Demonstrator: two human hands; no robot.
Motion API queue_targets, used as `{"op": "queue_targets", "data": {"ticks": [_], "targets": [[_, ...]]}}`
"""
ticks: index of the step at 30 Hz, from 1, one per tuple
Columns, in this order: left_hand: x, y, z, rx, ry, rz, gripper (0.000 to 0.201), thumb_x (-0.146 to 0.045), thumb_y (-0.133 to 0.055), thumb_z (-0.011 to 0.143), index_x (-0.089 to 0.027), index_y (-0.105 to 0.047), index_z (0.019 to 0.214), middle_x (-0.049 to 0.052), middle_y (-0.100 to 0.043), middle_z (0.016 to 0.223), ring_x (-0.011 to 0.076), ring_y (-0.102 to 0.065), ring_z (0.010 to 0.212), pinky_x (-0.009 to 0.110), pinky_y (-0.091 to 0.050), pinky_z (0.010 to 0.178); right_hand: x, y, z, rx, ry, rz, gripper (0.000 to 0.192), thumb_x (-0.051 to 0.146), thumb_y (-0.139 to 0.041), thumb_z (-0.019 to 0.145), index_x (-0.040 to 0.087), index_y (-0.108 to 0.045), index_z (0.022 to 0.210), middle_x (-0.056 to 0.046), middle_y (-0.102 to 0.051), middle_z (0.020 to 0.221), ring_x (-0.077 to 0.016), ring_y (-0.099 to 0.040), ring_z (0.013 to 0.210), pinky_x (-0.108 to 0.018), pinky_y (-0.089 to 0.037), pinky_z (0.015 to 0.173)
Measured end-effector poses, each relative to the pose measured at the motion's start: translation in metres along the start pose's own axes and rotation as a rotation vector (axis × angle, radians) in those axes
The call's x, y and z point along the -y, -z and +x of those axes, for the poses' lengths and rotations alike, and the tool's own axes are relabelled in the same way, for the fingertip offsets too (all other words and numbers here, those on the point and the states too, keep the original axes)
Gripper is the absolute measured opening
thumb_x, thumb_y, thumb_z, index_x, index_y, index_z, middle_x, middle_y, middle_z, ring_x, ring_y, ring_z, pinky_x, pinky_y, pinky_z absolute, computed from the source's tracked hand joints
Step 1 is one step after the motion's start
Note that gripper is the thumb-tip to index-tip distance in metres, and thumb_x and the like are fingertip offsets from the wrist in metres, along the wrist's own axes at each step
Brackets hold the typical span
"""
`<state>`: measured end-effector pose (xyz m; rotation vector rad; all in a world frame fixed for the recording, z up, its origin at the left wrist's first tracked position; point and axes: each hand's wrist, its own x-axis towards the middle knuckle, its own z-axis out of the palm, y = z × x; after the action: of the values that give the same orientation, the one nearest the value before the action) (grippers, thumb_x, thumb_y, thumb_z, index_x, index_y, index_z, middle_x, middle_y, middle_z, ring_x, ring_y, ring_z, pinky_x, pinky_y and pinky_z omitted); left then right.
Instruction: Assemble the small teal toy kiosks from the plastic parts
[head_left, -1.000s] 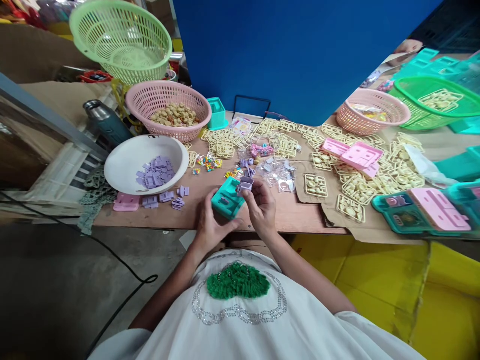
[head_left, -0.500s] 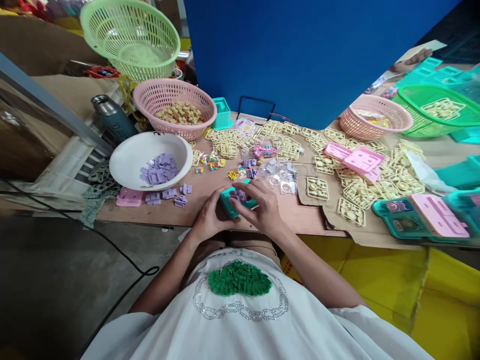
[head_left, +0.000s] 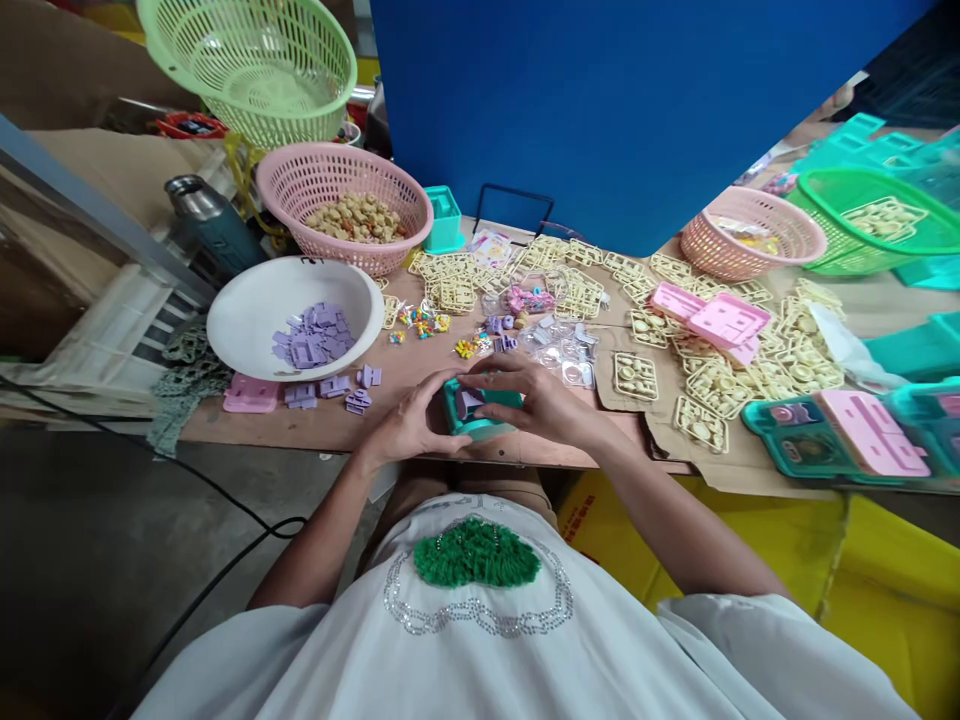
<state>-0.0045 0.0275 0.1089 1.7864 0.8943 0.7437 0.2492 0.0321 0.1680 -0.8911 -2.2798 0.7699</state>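
Both hands hold a small teal plastic toy box [head_left: 475, 411] at the near edge of the wooden table [head_left: 420, 425]. My left hand [head_left: 412, 425] grips its left side. My right hand [head_left: 536, 400] covers its top and right side, fingers curled over the rim. A small purple piece [head_left: 469, 401] sits inside the box. Loose purple pieces [head_left: 330, 388] lie just left of my hands, beside a white bowl [head_left: 247, 310] with more of them.
A pink basket [head_left: 300, 180] of tan pieces and a light green basket [head_left: 247, 60] stand at the back left. Cream part frames [head_left: 570, 290], pink panels [head_left: 720, 318] and teal toy cases [head_left: 810, 440] cover the right side. A blue board [head_left: 637, 100] rises behind. Another person's hand [head_left: 840, 100] shows far right.
The purple piece held above the tilted teal box has been brought down into it. The box now lies level, lower and nearer the table edge, with both hands closed around it.
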Motion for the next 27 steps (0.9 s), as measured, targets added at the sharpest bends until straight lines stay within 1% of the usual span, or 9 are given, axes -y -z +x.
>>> {"op": "queue_targets", "data": {"ticks": [5,8,12,15,18,21,24,27], "targets": [[0.0,0.0,-0.001,-0.004,-0.015,0.026,0.091,-0.033,-0.093,0.073,-0.021,-0.052,0.154,0.014,-0.06,0.16,0.035,-0.056,0.15,0.048,-0.043,0.129,-0.011,-0.007,0.004,-0.047,0.014,0.066,0.026,0.042,-0.074,0.101,0.03,-0.085,0.121,-0.012,-0.079,0.12,-0.0272,-0.075,0.109,-0.043,-0.06,0.095],[0.0,0.001,0.0,0.005,-0.015,0.023,0.092,-0.033,-0.093,0.074,-0.021,-0.052,0.155,0.015,-0.06,0.16,0.0356,-0.057,0.15,0.048,-0.044,0.128,-0.015,-0.006,0.005,-0.034,0.027,0.085,0.025,0.046,-0.073,0.101,0.031,-0.087,0.115,-0.011,-0.078,0.117,-0.0248,-0.076,0.103,-0.039,-0.059,0.089],[0.0,0.004,0.0,0.015,0.002,0.0,0.094,-0.036,-0.094,0.072,-0.021,-0.052,0.155,0.014,-0.06,0.159,0.0365,-0.057,0.149,0.049,-0.044,0.128,-0.019,-0.001,0.009,0.034,0.049,0.055,0.027,0.044,-0.068,0.104,0.03,-0.086,0.117,-0.011,-0.077,0.119,-0.0235,-0.074,0.102,-0.037,-0.058,0.087],[0.002,-0.001,-0.002,0.016,0.016,-0.05,0.095,-0.037,-0.093,0.074,-0.023,-0.05,0.158,0.014,-0.056,0.163,0.0359,-0.052,0.154,0.049,-0.04,0.131,-0.021,0.002,0.012,0.083,0.099,0.018,0.027,0.04,-0.066,0.105,0.028,-0.085,0.12,-0.012,-0.075,0.119,-0.0244,-0.073,0.104,-0.039,-0.058,0.089],[0.006,-0.012,-0.008,-0.05,0.041,-0.133,0.095,-0.036,-0.09,0.078,-0.026,-0.044,0.161,0.013,-0.052,0.166,0.0342,-0.048,0.156,0.048,-0.038,0.133,-0.021,0.004,0.014,0.127,0.143,-0.005,0.028,0.038,-0.062,0.107,0.028,-0.084,0.121,-0.013,-0.073,0.121,-0.0241,-0.071,0.106,-0.039,-0.059,0.09],[0.011,-0.018,-0.011,-0.093,0.059,-0.207,0.09,-0.037,-0.09,0.078,-0.027,-0.048,0.158,0.013,-0.056,0.161,0.0335,-0.054,0.151,0.047,-0.044,0.129,-0.019,0.008,0.016,0.182,0.192,-0.061,0.031,0.038,-0.056,0.11,0.029,-0.083,0.122,-0.013,-0.072,0.12,-0.0243,-0.068,0.107,-0.039,-0.058,0.09],[0.014,-0.014,-0.008,-0.052,0.056,-0.218,0.092,-0.036,-0.092,0.075,-0.027,-0.051,0.157,0.013,-0.055,0.161,0.0345,-0.054,0.151,0.047,-0.045,0.128,-0.019,0.017,0.022,0.258,0.233,-0.087,0.032,0.037,-0.055,0.111,0.027,-0.082,0.125,-0.014,-0.07,0.115,-0.0252,-0.067,0.103,-0.039,-0.057,0.088],[0.013,-0.005,-0.001,-0.006,0.049,-0.203,0.096,-0.036,-0.094,0.072,-0.025,-0.053,0.158,0.014,-0.054,0.163,0.0358,-0.052,0.154,0.049,-0.043,0.13,-0.021,0.028,0.032,0.347,0.276,-0.031,0.028,0.036,-0.065,0.106,0.025,-0.081,0.126,-0.015,-0.068,0.118,-0.0254,-0.066,0.107,-0.038,-0.057,0.092]]}}
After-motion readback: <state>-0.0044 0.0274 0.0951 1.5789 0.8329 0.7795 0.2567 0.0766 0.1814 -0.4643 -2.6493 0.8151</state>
